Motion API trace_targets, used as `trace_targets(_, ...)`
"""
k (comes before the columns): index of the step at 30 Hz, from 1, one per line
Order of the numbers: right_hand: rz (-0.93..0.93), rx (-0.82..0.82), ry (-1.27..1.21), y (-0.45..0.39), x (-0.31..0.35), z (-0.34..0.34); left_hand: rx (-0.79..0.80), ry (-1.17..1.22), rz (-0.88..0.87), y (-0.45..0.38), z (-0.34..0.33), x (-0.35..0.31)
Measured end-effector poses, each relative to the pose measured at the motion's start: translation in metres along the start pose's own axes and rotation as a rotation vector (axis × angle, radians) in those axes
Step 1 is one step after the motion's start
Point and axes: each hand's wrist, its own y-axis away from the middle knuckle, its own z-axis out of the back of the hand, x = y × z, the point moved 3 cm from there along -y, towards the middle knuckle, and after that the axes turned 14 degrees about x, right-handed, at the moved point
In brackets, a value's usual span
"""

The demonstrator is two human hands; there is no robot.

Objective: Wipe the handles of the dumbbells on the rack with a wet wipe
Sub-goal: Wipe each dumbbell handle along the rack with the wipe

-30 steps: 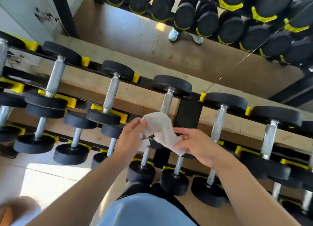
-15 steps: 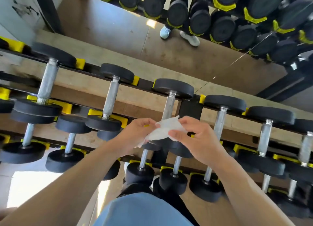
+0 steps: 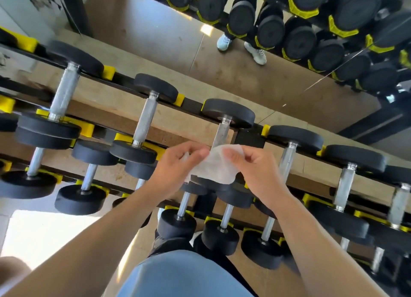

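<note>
Both hands are raised in front of the dumbbell rack, holding a white wet wipe between them. The left hand pinches the wipe's left edge between thumb and curled fingers, and the right hand pinches its upper right corner the same way, so the thin, slightly see-through sheet hangs spread out between the two. The wipe sits just in front of the lower end of a knurled steel handle belonging to the dumbbell at the middle of the top tier; whether the wipe touches that handle cannot be told, since the sheet covers the spot. The rack is black with yellow cradles and carries rows of black round-headed dumbbells on several tiers, larger ones on the far tier and smaller ones on the nearer, lower tiers. To the left on the top tier lie two more dumbbells with bare steel handles, and to the right another handle rises just beside the right hand. Beyond the rack a mirror shows a second row of dumbbells and a pair of light-coloured shoes on a brown floor. At the near edge a light blue garment fills the bottom centre.
</note>
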Motion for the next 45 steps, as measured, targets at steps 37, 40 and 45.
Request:
trace_targets(37, -0.36, -0.554, -0.188, -0.125, -0.066, -0.018, -0.554, -0.118, 0.301, -0.071, -0.019, 0.062)
trace_targets(40, -0.37, -0.672, -0.254, -0.119, -0.065, -0.024, -0.594, -0.19, 0.302, -0.064, -0.024, 0.063)
trace_targets(45, -0.407, -0.792, -0.409, -0.111, -0.061, -0.021, -0.578, -0.237, 0.308, -0.069, -0.023, 0.067)
